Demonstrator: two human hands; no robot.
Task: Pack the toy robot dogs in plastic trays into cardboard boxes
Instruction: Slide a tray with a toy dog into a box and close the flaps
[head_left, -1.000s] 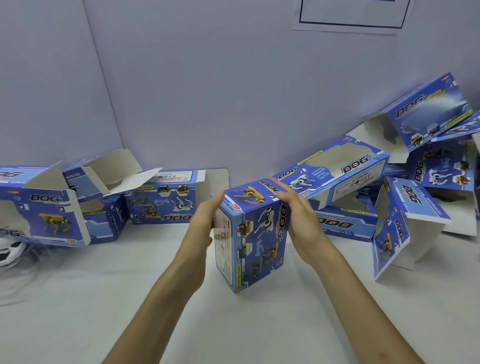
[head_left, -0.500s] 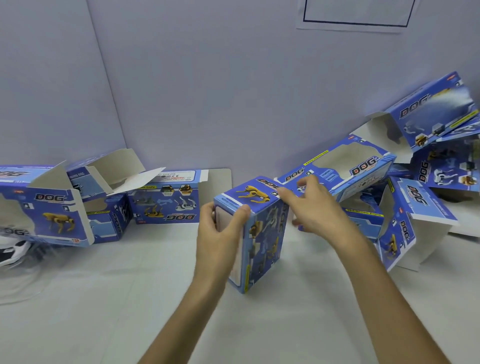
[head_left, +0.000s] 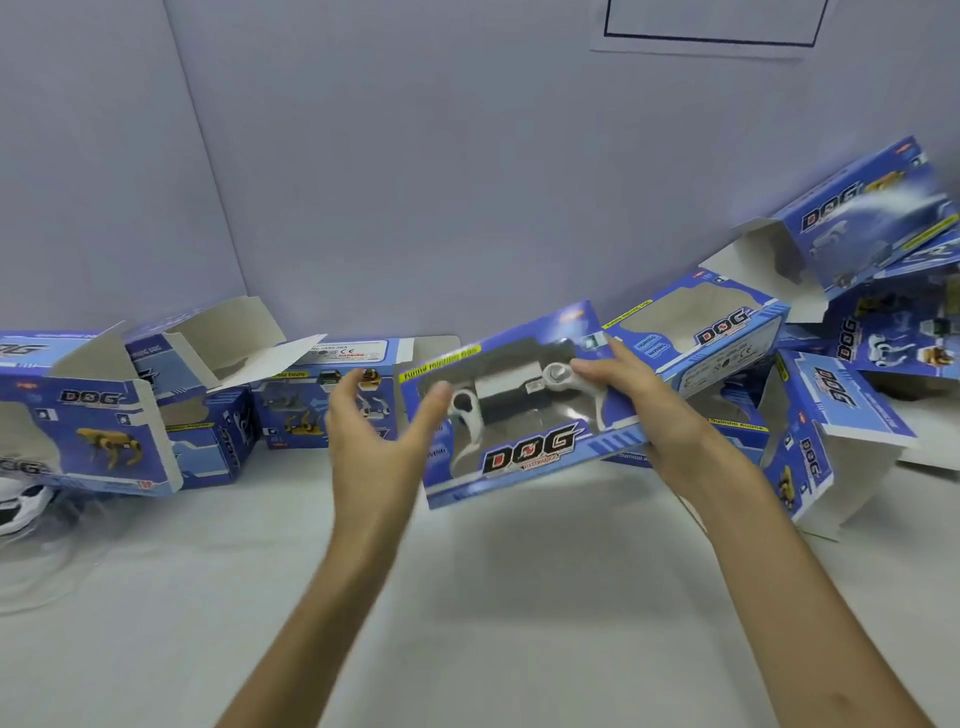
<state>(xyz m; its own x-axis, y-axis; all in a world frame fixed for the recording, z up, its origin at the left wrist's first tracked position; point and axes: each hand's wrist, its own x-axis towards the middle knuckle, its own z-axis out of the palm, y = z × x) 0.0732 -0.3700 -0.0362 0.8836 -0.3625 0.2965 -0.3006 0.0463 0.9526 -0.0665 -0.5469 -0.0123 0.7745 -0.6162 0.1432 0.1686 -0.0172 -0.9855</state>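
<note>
1 packed box (head_left: 530, 452) — window tilted up, likely to check the white dog (head_left: 506, 387) | right hand (head_left: 654, 415) grips its end | left hand (head_left: 374, 441) spread wide, holding nothing

Soft, even, bright light; faint shadow beneath the box (head_left: 524, 457); motion blur at top right; edges bowed.
</note>
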